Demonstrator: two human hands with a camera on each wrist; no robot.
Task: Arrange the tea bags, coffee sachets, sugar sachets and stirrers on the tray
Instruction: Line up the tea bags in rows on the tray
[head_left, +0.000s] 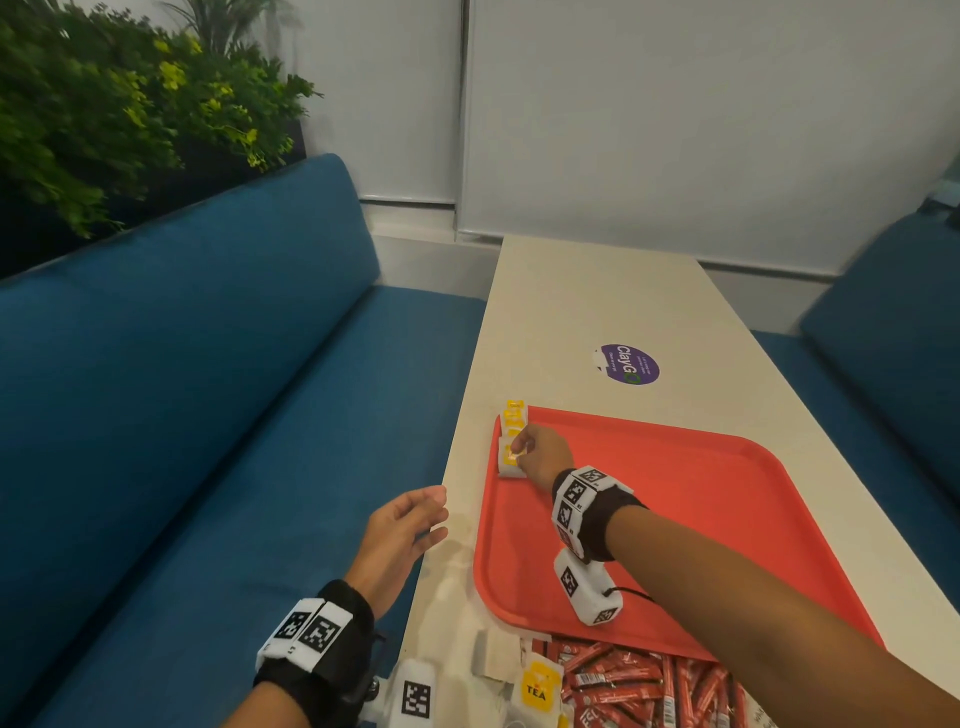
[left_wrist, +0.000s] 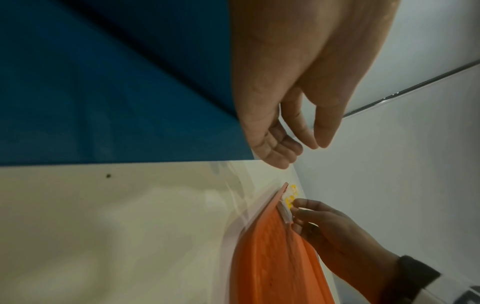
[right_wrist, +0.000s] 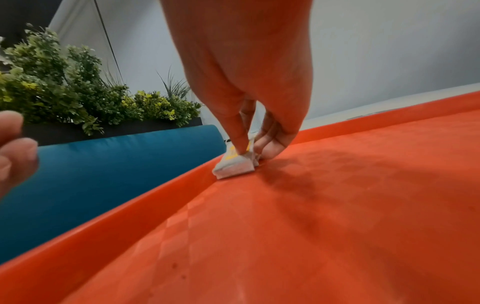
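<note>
Paper-wrapped tea bags (head_left: 511, 441) are being lined up along the far left edge of the red tray (head_left: 701, 519), close to its far left corner, where several white-and-yellow packets are standing or leaning against the raised rim. The nearest packet is being pinched between thumb and fingertips of the right hand (head_left: 543, 457); in the right wrist view the fingers (right_wrist: 237, 131) are seen pressing down on it where tray floor meets rim. The left hand (head_left: 402, 525) is being held loosely spread over the table's (head_left: 571, 291) left edge, gripping nothing.

Each tea bag is judged to be very light, thin and soft, likely to crumple or tip over if squeezed hard. A gentle pinch across the flat faces near the top edge is being suggested, so that the bottom edge can be set against the rim.

More tea bags (head_left: 537, 688) and a heap of red sachets (head_left: 639, 686) are lying on the table just beyond the tray's near edge. These sachets are judged to be light, slick and prone to sliding; holding them across the middle in small bundles is being advised. Stirrers cannot be made out.
</note>
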